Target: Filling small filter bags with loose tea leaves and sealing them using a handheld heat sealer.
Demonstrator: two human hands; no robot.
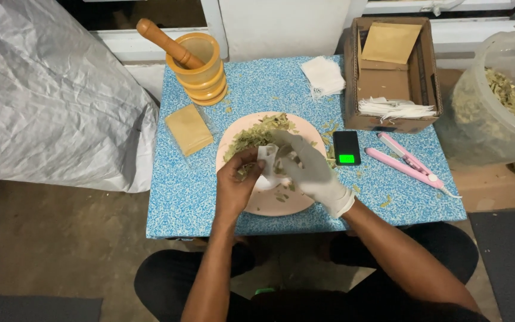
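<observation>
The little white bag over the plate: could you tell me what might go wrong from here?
1. The left hand pinches the bag while the gloved right hand feeds in leaves; if the mouth closes or tilts, leaves may fall past the plate onto the table, where bits already lie.
2. The scale sits close by the right forearm; a sweep of the arm could knock it.

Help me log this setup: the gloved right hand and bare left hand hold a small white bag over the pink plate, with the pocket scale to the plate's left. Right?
Not quite. The head view shows the pocket scale to the right of the pink plate, not left. The gloved right hand and bare left hand do hold the small white bag.
</observation>
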